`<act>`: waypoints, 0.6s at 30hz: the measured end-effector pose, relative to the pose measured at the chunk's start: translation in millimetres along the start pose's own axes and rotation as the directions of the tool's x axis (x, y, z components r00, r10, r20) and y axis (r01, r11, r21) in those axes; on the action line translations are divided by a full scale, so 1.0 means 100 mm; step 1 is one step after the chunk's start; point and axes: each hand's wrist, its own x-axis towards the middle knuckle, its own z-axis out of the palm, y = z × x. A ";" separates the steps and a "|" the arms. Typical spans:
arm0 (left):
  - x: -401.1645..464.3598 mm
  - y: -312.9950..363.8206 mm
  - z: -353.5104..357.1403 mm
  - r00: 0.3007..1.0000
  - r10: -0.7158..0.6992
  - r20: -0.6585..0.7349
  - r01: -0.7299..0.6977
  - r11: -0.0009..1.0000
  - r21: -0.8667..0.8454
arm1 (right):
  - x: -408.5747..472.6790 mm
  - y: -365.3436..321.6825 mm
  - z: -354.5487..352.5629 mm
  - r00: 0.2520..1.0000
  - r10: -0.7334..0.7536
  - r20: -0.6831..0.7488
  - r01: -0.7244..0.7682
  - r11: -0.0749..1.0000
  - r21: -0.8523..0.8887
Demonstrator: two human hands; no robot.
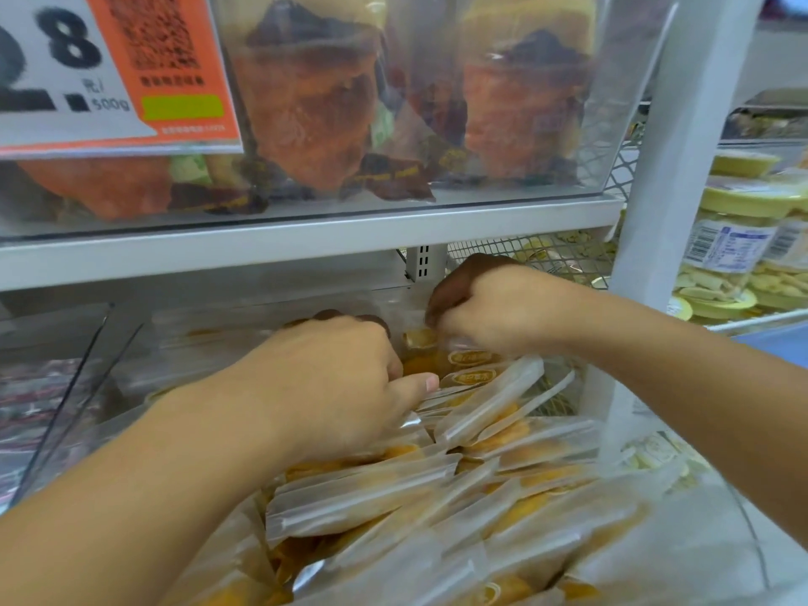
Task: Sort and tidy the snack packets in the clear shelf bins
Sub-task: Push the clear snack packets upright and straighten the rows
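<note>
Head view showed both hands reaching into the clear bin [739, 513] of orange snack packets [363, 496] at 6 o'clock; left hand [336, 382] fingers curled among packets, grasp uncertain; right hand [494, 308] at 1 o'clock pinched a packet's edge.

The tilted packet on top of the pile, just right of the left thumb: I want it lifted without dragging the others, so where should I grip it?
Probably pinch the packet by its raised upper-right end, coming from above. That flat sealed end sticks up clear of the pile, while its lower-left end is tucked among neighbours by the left hand.
</note>
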 end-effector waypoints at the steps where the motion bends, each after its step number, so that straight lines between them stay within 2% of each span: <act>1: 0.01 -0.01 0.00 1.000 0.011 -0.001 -0.011 1.000 0.002 | -0.03 0.05 -0.04 0.999 0.043 0.013 -0.044 0.998 0.036; 3: 0.01 -0.02 0.02 0.999 0.042 0.005 -0.042 0.999 -0.013 | -0.05 0.17 -0.11 0.997 0.073 0.015 -0.073 0.997 -0.030; 6: 0.01 -0.02 0.02 0.996 0.086 0.007 -0.086 0.996 -0.031 | -0.11 0.23 -0.10 0.993 -0.067 -0.101 0.043 0.975 -0.219; 8: 0.00 -0.02 0.02 0.995 0.102 -0.003 -0.102 0.995 -0.020 | -0.17 0.20 -0.07 0.976 -0.163 -0.141 0.075 0.870 -0.487; 10: 0.00 -0.01 0.02 0.994 0.107 -0.010 -0.108 0.994 -0.004 | -0.19 0.12 -0.05 0.967 -0.217 -0.135 0.089 0.782 -0.617; 12: -0.01 0.00 0.01 0.993 0.115 -0.004 -0.115 0.993 0.021 | -0.16 0.09 -0.05 0.973 -0.228 -0.038 0.160 0.783 -0.601; 14: -0.02 0.03 0.00 0.993 0.114 0.016 -0.115 0.992 0.046 | -0.09 0.11 -0.07 0.981 -0.165 0.100 0.193 0.850 -0.490; 16: -0.03 0.05 -0.01 0.994 0.104 0.031 -0.106 0.993 0.056 | -0.04 0.09 -0.09 0.954 -0.077 0.291 0.196 0.894 -0.404; 18: -0.05 0.07 -0.02 0.995 0.091 0.045 -0.094 0.994 0.064 | 0.03 0.07 -0.03 0.933 -0.073 0.352 0.200 0.918 -0.342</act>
